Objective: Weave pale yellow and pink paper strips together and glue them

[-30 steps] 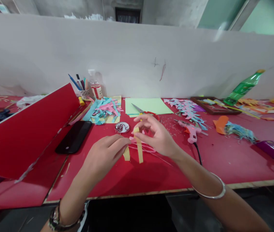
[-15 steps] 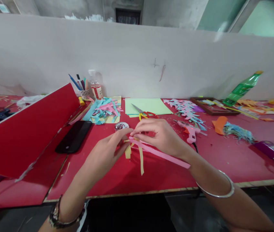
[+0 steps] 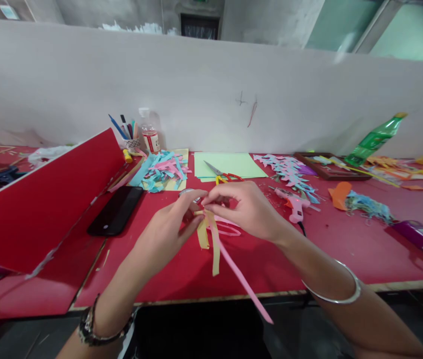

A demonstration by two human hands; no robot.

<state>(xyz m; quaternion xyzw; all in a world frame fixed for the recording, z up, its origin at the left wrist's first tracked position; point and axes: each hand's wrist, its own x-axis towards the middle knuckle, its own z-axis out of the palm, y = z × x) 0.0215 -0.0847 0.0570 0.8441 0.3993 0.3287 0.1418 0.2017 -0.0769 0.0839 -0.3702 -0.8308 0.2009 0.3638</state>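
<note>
The left hand [image 3: 162,234] and right hand [image 3: 246,209] meet above the near middle of the red tabletop [image 3: 346,254], fingertips pinching crossed thin yellow paper strips [image 3: 211,239] and a long pink paper strip [image 3: 244,284]. The strips look feather-light, floppy and easily torn, best gripped at the crossing. Orange-handled scissors [image 3: 223,175] lie farther back.
</note>
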